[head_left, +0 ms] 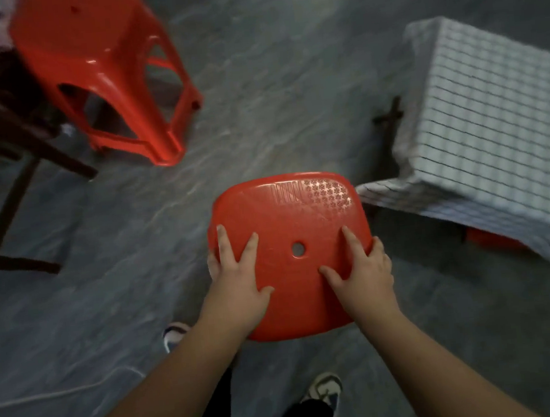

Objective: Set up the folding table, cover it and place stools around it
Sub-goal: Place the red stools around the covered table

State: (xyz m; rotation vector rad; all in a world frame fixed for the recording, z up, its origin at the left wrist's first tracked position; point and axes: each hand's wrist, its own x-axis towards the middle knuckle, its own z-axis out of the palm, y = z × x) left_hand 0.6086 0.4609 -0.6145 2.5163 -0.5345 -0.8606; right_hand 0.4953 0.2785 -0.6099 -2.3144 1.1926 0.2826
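Note:
I hold a red plastic stool (287, 217) by its seat, seen from above, with a small round hole in the middle. My left hand (236, 278) grips the seat's left edge and my right hand (362, 270) grips its right edge. The low table (491, 116), covered with a white checked cloth, stands to the right of the stool, its near corner close to the seat. A stack of red stools (102, 73) stands at the upper left. Part of another red stool (489, 239) shows under the cloth's hanging edge.
A dark wooden chair or frame (6, 158) stands at the left edge, next to the stacked stools. The floor is grey stone. A white cord (67, 391) lies on the floor at the lower left. My shoes (326, 390) show below the held stool.

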